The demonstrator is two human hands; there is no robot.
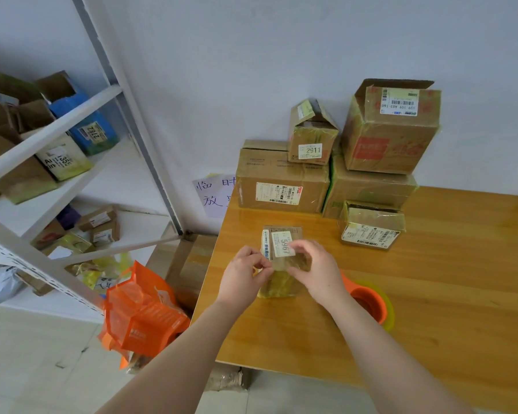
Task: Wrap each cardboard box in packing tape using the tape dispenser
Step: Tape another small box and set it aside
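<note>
Small cardboard box, white label reading 5967, lies flat on the wooden table at centre frame, held between both hands. Its near half shows a glossy, yellowish film, probably tape already on.

Left hand: fingers curled, thumb and forefinger pinched together at the box's left edge (tape end or bare cardboard, cannot tell). Right hand: fingers bent over the top of the box from the right, tips on the label's edge, narrow grip. Judgement: right hand steadies the box so it does not slide while the left works the edge, smoothing or picking at a strip.

Tape dispenser, orange with a yellowish roll, lies on the table just beside the right forearm, partly hidden by it, in neither hand. Likely parked close for a quick pick-up.

Right of centre, nearer the wall: a short taped box. Behind it, in the upper right of the frame, stacked boxes stand against the wall, several with shiny wrap, so probably finished ones pushed back to keep working room.

Lower left of the frame, off the table edge: orange bag. Upper left: metal shelving with more parcels.
</note>
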